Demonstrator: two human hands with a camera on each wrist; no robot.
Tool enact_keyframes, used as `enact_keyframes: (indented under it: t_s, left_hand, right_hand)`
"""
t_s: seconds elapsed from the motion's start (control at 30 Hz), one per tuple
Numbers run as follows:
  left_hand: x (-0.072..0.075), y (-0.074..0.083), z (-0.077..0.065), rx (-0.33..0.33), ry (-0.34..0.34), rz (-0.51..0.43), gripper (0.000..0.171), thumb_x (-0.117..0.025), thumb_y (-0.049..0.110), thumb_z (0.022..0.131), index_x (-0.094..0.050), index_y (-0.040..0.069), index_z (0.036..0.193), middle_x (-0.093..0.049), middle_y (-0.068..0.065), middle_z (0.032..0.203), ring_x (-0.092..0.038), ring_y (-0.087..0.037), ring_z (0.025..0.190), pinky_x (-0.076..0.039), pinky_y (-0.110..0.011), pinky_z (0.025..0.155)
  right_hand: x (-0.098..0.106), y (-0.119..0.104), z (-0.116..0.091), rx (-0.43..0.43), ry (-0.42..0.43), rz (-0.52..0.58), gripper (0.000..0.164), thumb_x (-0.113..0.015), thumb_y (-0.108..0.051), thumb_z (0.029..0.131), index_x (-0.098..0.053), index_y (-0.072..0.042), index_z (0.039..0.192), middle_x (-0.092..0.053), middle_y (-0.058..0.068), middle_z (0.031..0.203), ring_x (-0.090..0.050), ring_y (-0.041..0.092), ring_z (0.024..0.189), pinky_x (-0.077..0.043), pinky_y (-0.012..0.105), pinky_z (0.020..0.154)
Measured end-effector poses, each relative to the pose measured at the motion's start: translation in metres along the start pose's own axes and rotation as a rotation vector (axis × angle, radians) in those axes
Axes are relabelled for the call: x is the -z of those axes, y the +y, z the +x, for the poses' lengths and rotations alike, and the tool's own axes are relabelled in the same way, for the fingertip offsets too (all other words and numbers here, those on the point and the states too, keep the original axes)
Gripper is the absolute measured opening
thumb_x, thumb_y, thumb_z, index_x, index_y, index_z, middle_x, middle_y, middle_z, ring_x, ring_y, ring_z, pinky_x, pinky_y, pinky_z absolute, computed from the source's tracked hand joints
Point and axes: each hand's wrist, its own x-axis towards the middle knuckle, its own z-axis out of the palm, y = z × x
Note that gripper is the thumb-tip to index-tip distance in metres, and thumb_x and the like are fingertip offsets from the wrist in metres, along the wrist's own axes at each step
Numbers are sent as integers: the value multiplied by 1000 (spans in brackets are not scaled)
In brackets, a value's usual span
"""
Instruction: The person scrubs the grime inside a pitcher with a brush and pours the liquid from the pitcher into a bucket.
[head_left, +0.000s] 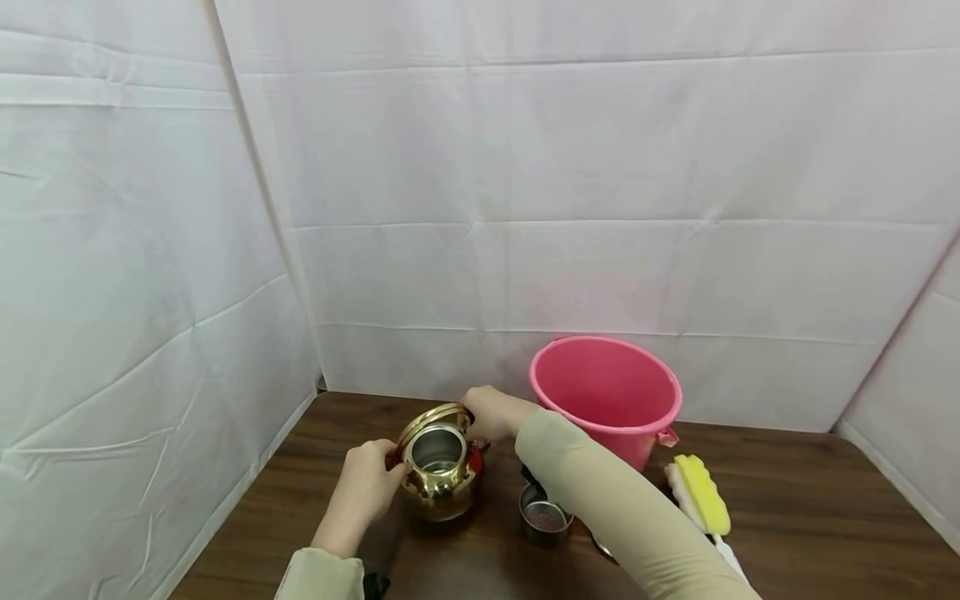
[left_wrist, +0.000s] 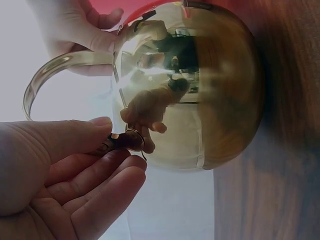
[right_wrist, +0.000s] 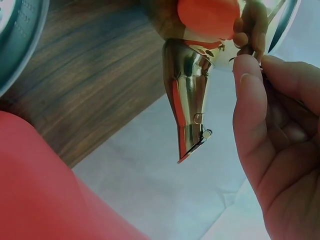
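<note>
A shiny gold kettle point(head_left: 442, 500) stands on the dark wooden table, its round mouth uncovered and its inside silvery. My left hand point(head_left: 371, 479) pinches the left foot of the arched handle point(left_wrist: 62, 61), where it joins the body. At the opposite foot of the handle, my right hand point(head_left: 491, 412) pinches with thumb and forefinger, close to the kettle's shoulder. The spout point(right_wrist: 187, 90) shows in the right wrist view, on the right hand's side. Both hands are mirrored in the polished body.
A pink bucket point(head_left: 652, 446) stands behind the right forearm. Right of the kettle sits a small steel cup with a perforated bottom point(head_left: 545, 517). A shiny metal rim point(head_left: 602, 550) peeks from under the right sleeve. Farther right lies a yellow-and-white sponge brush point(head_left: 703, 496). White cloth walls surround the table.
</note>
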Motion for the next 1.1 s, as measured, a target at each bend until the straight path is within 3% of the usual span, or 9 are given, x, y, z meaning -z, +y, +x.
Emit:
enact_keyframes:
  t_s: [0.3,0.57,0.83,1.1]
  left_hand:
    - [9,0,8,-43,54,25,3,-71,3,79,-69,2,81,-65,-3,68,-54,-11,61,-43,-25,54]
    - [14,2,14,-60,70,31,4,-70,2,79,-69,1,82,-67,-5,71,-57,-13,63,-46,-26,57]
    - [23,7,20,-39,49,33,7,-69,5,82,-70,1,88,-69,-7,77,-61,-16,69,-49,-30,61]
    - [30,7,26,-73,71,40,9,-70,6,81,-69,0,89,-69,-7,77,-62,-16,69,-50,-30,62]
  right_hand:
    - [14,-9,1,-1,6,-20,5,-63,-1,82,-64,-6,81,-65,9,70,-66,22,61,-45,20,46]
    - [20,-11,1,-20,10,19,5,-64,-1,84,-62,-5,82,-67,11,70,-67,23,63,-49,22,46]
    - [32,-18,0,0,21,3,16,-64,-3,85,-57,-9,73,-67,13,71,-68,27,64,-48,22,46]
    - [41,-23,-1,8,27,6,17,-63,-2,86,-54,-8,73,-69,18,73,-68,32,70,-49,24,47]
